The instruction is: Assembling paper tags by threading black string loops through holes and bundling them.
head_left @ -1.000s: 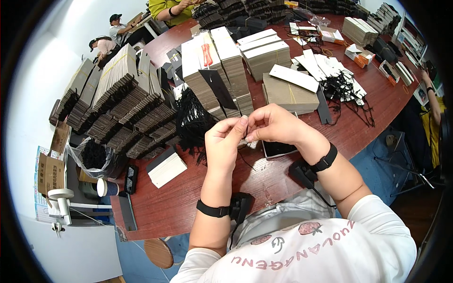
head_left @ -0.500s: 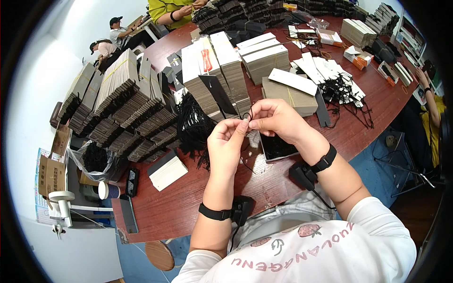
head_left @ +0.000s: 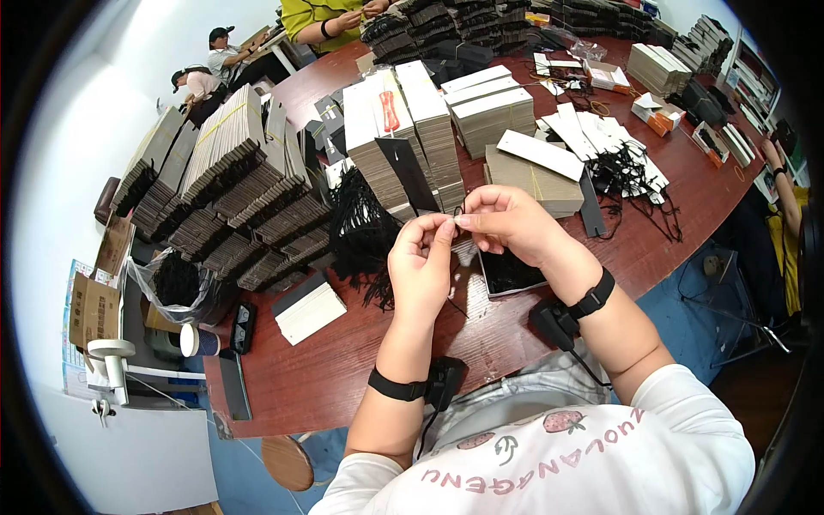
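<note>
My left hand (head_left: 422,266) and my right hand (head_left: 506,221) are raised together above the red-brown table (head_left: 360,360), fingertips pinched on a thin black cord (head_left: 457,213) stretched between them. A dark flat card (head_left: 508,271) lies on the table just under my right hand. A heap of black cords (head_left: 365,233) sits left of my left hand. Both wrists wear black bands.
Tall stacks of folded grey and white card (head_left: 403,129) fill the table's far half, with dark stacks (head_left: 223,189) at left. More loose cords (head_left: 627,172) lie at right. A white box (head_left: 309,309), a paper cup (head_left: 197,341) and other people's hands (head_left: 348,17) at the far end.
My hands stayed close together over the same spot; the fingers shifted slightly along the cord and the right hand rose a little.
</note>
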Demonstrator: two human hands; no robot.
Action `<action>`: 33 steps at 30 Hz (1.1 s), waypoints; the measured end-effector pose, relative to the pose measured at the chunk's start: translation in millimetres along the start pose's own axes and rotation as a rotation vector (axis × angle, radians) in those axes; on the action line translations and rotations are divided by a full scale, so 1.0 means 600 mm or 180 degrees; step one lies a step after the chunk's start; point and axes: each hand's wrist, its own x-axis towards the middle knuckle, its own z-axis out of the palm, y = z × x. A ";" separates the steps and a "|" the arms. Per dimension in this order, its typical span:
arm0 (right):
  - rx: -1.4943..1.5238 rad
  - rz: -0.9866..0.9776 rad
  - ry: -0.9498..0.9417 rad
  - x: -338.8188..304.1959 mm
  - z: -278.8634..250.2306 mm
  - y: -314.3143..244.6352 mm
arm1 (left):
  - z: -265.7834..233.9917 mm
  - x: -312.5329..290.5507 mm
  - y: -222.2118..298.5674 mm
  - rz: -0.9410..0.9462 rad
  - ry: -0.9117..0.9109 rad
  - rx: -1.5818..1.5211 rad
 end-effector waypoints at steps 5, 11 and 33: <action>0.0374 0.0035 -0.0107 0.002 0.000 -0.003 | -0.002 0.000 -0.005 0.0558 0.0031 0.0548; 0.0450 -0.0025 -0.0150 0.002 -0.003 -0.006 | -0.010 0.004 -0.004 0.0696 -0.0115 0.0456; 0.0411 -0.0152 -0.0155 -0.001 -0.005 -0.006 | 0.002 -0.003 -0.002 0.0603 0.0044 0.0442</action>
